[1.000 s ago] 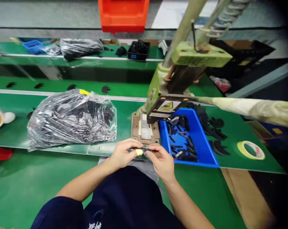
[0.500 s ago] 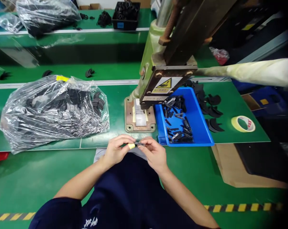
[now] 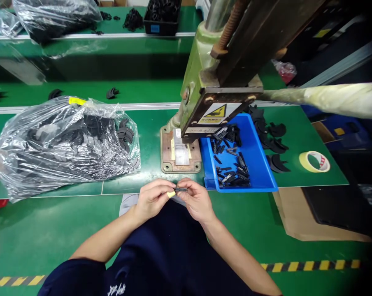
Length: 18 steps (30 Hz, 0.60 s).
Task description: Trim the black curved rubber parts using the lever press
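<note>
Looking down through the head camera, I have both hands close together in front of the dark shirt, at the near edge of the green tabletop (image 3: 150, 139). The left hand (image 3: 153, 198) is pinched on one end of a small, slim black piece (image 3: 182, 189), with a yellow cover (image 3: 171, 194) that seems to sit on its thumb. The right hand (image 3: 198, 200) has its thumb and fingers closed on the other end. I read the piece's long axis as running left to right, bridging the two hands; its finer shape is partly hidden by fingertips.

From that piece, the metal base (image 3: 165, 154) of the press lies straight ahead, away from the body, so neither hand is clearly nearer to it. On the base sits a pale block (image 3: 182, 157), under the front of the press head (image 3: 218, 111). I find the blue bin (image 3: 260, 172) of loose black parts to the right, nearer the right hand, while the clear plastic bag (image 3: 59, 152) of dark curved pieces lies off to the left.
</note>
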Tool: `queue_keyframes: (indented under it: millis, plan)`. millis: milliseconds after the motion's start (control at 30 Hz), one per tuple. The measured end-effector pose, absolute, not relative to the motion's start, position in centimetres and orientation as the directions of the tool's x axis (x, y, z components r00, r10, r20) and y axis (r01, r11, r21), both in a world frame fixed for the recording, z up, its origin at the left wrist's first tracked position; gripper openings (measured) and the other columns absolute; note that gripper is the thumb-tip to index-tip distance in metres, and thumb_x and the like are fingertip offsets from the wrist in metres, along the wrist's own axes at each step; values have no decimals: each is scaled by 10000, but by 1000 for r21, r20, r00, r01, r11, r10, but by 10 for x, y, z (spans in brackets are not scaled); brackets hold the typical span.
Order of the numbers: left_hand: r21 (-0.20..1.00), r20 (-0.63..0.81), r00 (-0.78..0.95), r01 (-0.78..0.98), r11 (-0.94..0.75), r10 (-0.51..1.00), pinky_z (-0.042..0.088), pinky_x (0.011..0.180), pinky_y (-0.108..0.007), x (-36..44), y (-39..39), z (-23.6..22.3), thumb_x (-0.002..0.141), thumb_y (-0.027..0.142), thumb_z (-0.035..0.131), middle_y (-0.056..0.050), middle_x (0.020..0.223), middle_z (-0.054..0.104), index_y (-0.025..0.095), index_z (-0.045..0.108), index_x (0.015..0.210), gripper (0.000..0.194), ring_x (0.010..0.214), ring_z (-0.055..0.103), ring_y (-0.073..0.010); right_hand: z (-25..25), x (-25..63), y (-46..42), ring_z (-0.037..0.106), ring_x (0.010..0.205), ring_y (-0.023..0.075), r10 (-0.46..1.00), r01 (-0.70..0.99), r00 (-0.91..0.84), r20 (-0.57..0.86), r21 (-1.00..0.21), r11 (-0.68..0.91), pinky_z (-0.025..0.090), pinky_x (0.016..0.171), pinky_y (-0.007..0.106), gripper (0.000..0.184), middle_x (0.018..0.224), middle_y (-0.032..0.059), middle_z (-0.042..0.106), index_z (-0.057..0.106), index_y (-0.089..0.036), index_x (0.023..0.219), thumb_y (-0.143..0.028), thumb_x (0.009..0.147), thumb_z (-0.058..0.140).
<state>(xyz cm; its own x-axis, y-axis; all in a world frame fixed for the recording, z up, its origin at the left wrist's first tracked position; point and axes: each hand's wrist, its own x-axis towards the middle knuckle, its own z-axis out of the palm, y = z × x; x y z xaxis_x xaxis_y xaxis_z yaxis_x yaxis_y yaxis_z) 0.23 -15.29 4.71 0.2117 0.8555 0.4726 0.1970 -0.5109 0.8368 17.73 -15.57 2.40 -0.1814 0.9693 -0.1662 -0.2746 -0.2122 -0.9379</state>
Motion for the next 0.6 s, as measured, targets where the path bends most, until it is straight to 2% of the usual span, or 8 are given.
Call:
queue_keyframes:
  millis: [167, 267, 367, 433, 533, 600]
  plan:
    - [869, 430, 287, 128, -479, 856, 577, 797, -278, -5, -146, 50, 841, 87, 679, -86, 1002, 683, 170, 690, 1005, 184, 916, 681, -156, 32, 178, -147, 590, 763, 90, 880, -444, -384, -279, -780, -441, 471, 637, 234, 255, 988, 9, 612, 637, -234, 876, -446, 774, 738]
    - [871, 418, 351, 108, -480, 838, 562, 882, -328, -13, -134, 59, 856, 78, 662, -115, 1107, 672, 183, 668, 1123, 286, 1032, 661, -184, 38, 186, -141, 616, 682, 100, 761, -421, -567, -316, -682, -598, 441, 560, 215, 252, 842, 29, 643, 620, -185, 907, -404, 817, 706]
    - [837, 437, 522, 61, -543, 732, 549, 929, -353, -18, -122, 70, 876, 75, 637, -135, 1190, 669, 195, 650, 1211, 356, 1096, 649, -204, 39, 192, -137, 545, 526, 73, 633, -376, -709, -312, -592, -712, 373, 486, 199, 307, 666, -9, 603, 591, -152, 896, -404, 795, 734]
    - [833, 433, 587, 30, -553, 684, 558, 902, -333, -19, -117, 75, 886, 79, 626, -126, 1135, 692, 189, 672, 1178, 315, 1041, 668, -194, 37, 194, -136, 493, 468, 60, 578, -365, -763, -291, -544, -756, 337, 461, 194, 362, 610, -34, 583, 562, -160, 918, -429, 771, 754]
    - [853, 405, 596, 26, -522, 693, 571, 863, -303, -18, -111, 80, 903, 109, 612, -126, 1076, 701, 167, 696, 1119, 239, 980, 686, -184, 33, 195, -134, 447, 414, 60, 527, -364, -812, -249, -491, -792, 298, 430, 193, 458, 568, -52, 587, 519, -179, 1007, -445, 741, 779]
    - [861, 402, 606, 4, -509, 686, 571, 870, -301, -17, -109, 82, 907, 126, 611, -129, 1071, 701, 158, 697, 1110, 222, 983, 689, -187, 31, 195, -134, 429, 400, 58, 514, -376, -828, -223, -460, -804, 294, 427, 192, 458, 554, -65, 583, 492, -197, 1006, -446, 744, 774]
